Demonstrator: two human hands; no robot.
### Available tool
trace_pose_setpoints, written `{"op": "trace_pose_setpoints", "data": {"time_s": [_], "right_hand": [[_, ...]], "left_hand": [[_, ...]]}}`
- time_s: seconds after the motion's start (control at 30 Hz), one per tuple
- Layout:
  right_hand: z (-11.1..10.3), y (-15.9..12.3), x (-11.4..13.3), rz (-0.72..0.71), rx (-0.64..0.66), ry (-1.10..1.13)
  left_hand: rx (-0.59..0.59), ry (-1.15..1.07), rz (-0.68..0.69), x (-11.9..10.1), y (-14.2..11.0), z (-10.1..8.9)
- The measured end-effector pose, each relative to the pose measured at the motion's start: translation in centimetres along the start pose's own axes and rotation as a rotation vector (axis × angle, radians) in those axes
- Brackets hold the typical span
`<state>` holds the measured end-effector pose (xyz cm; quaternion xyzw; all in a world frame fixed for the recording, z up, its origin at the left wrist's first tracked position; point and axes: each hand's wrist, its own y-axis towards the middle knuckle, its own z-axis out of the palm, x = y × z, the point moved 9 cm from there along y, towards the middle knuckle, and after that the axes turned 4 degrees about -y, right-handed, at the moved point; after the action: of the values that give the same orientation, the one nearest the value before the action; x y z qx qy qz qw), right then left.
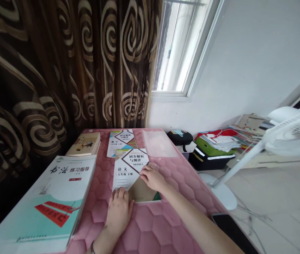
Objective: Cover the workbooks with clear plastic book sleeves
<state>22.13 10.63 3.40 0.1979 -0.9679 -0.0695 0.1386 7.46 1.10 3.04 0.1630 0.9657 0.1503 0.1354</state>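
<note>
A desk (165,225) covered in pink quilted fabric fills the lower middle of the frame. At its centre lies a white paperback workbook with a diamond title panel (128,169). The left hand (119,211) rests flat and open on the workbook's lower left corner. The right hand (152,177) presses open fingers on its right edge. A large teal-and-white calligraphy book (51,204) lies lower left. A brown swirl-patterned curtain (59,60) hangs in the upper left, beside a bright window (178,46). A white standing fan (293,132) is at the right.
</note>
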Motion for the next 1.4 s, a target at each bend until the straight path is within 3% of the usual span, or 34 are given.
{"op": "trace_pose_setpoints", "data": {"time_s": [0.2,0.33,0.57,0.7,0.9,1.07,1.3,1.4], "right_hand": [[2.0,7.9,-1.6,0.134,0.127,-0.116],[2.7,11.5,-2.5,0.200,0.182,-0.128],[2.7,13.9,-3.2,0.260,0.222,-0.181],[2.0,13.9,-2.6,0.281,0.209,-0.234],[1.3,12.3,-1.6,0.288,0.169,-0.283],[0.9,9.1,-2.1,0.346,0.136,-0.306],[-0.3,0.6,-4.8,0.473,0.122,-0.351],[-0.8,-3.8,-6.2,0.552,0.137,-0.305]], "left_hand": [[0.048,-0.055,0.001,0.8,-0.1,0.5],[0.088,-0.100,-0.014,1.3,0.0,0.8],[0.064,-0.056,-0.016,1.2,0.0,1.2],[0.079,-0.102,-0.054,1.9,0.0,0.0],[0.097,-0.023,-0.171,4.9,-0.5,-2.2],[0.063,0.160,-0.205,6.9,-1.9,-1.4],[-0.040,0.248,-0.257,8.4,-3.0,-1.1],[0.018,0.268,-0.326,8.4,-2.2,-1.2]]}}
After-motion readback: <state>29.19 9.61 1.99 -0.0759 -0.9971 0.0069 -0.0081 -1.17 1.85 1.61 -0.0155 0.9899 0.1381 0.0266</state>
